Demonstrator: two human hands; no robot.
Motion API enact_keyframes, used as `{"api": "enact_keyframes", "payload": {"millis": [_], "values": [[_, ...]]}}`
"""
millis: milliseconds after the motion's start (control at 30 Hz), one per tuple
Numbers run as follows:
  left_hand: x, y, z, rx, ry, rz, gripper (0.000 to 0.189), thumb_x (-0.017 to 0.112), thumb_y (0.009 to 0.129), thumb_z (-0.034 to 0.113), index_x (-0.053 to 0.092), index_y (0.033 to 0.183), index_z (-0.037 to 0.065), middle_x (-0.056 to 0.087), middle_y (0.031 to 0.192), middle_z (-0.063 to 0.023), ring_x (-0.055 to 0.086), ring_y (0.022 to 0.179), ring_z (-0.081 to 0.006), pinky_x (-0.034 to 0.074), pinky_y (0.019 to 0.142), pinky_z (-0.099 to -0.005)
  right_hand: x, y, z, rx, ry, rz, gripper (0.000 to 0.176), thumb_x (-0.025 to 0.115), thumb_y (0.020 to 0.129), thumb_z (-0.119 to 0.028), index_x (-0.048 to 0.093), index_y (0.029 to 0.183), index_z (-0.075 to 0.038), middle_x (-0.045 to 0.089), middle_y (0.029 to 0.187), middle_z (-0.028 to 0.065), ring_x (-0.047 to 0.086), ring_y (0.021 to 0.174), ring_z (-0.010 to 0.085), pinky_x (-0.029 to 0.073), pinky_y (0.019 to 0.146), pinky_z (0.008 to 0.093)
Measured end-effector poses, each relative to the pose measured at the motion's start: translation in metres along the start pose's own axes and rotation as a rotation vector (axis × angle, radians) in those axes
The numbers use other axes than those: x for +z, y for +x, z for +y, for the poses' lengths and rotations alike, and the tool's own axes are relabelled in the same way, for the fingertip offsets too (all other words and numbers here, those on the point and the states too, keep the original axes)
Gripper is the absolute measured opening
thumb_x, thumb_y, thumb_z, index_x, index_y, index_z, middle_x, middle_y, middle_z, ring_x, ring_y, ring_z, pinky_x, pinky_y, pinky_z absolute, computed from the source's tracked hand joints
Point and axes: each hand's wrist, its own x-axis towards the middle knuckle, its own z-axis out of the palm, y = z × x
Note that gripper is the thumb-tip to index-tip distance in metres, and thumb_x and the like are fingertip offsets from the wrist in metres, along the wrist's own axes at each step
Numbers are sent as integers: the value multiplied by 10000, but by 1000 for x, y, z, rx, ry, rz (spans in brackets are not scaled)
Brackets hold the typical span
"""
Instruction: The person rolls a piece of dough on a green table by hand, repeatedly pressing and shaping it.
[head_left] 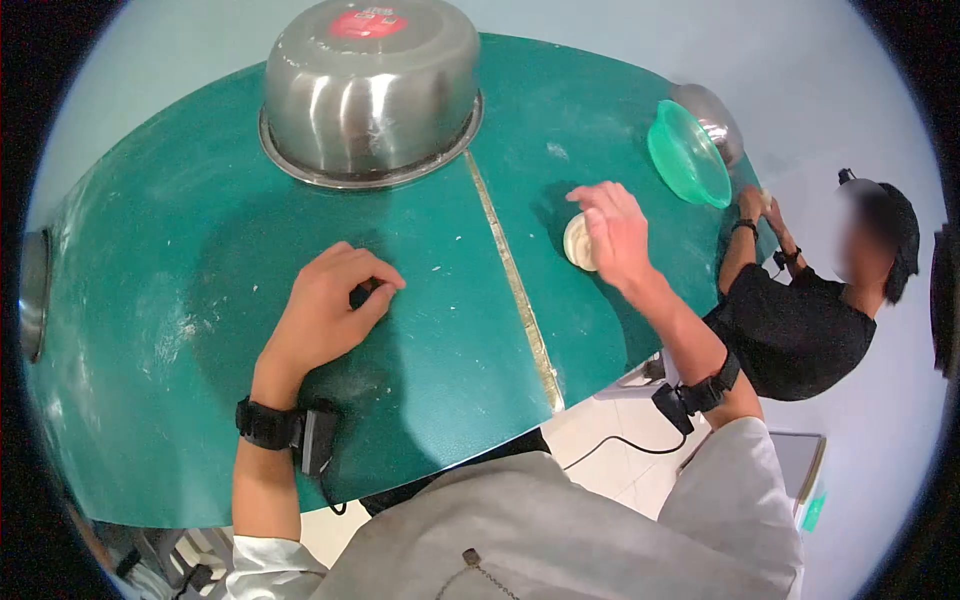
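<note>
My left hand (335, 305) hovers over the left part of the green table (445, 345). Its fingers curl inward, thumb tip close to the index fingertip, and nothing shows between them. To the right, my right hand (617, 235) is beside a small round cream-coloured piece (576, 243) that looks like coiled dough. The thumb overlaps the right edge of this piece, while the index finger stretches out past its upper side. Fingers and thumb are apart. The hand covers part of the piece.
A large upturned steel basin (370, 100) stands at the back. At the far right, a green plastic bowl (690, 155) leans by another metal bowl (712, 120). A pale strip (515, 285) crosses the table. Another person (800, 320) works at the right end.
</note>
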Motion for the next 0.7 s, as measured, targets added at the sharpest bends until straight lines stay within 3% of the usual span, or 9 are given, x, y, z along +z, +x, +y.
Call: {"api": "enact_keyframes", "payload": {"millis": [67,133,200,267,333,533,600,667,700], "values": [[2,1,1,17,3,7,80,710,857,48,724,933,69,684,839,-70,593,784,-258,491,715,-380,2,5,-25,-241,-82,88,556,329,1073,-465,709,1068,-60,708,953,153,668,904,391,521,858,487],[0,3,4,4,0,-7,83,710,851,39,720,929,65,687,844,-71,593,787,-262,490,716,-384,9,7,-34,-214,-86,40,506,377,1053,-463,713,1006,-88,717,932,123,677,884,361,527,815,473],[0,5,6,1,6,-29,86,710,845,29,716,925,60,690,849,-71,593,789,-266,489,717,-388,11,20,-43,-87,-238,-200,445,421,1031,-447,708,925,-124,736,916,102,694,853,344,529,733,476],[1,6,6,13,16,-3,88,709,835,18,711,916,54,688,853,-75,591,787,-273,486,720,-382,16,38,-45,18,-263,-233,452,418,1033,-441,700,864,-130,738,855,110,704,803,361,522,674,490],[-1,7,10,-1,15,-32,90,707,833,14,711,916,51,685,854,-78,589,786,-274,483,720,-378,26,46,-25,167,-120,-136,537,360,1066,-448,718,838,-119,725,800,147,693,771,407,525,684,503],[1,6,13,-33,30,-39,100,698,837,-1,717,923,45,680,857,-86,587,784,-272,472,715,-366,39,69,12,267,-69,23,677,254,1097,-466,755,810,-113,717,769,172,687,776,432,525,753,522],[1,6,14,-39,18,-7,98,696,841,-3,717,924,44,680,857,-86,586,784,-271,471,713,-365,37,67,11,325,-92,5,691,240,1097,-476,759,827,-109,729,794,179,690,812,431,524,794,511],[-1,5,14,-39,4,-30,89,700,849,1,716,924,47,682,858,-81,587,782,-263,474,711,-368,38,61,8,529,-110,155,690,240,1098,-462,766,849,-90,741,824,176,690,836,414,515,827,489],[-1,4,13,-43,12,-17,89,700,849,1,716,924,47,682,858,-81,587,782,-263,474,711,-368,39,55,14,499,9,221,636,263,1089,-418,729,799,-97,748,926,200,711,898,426,537,807,544]]}}
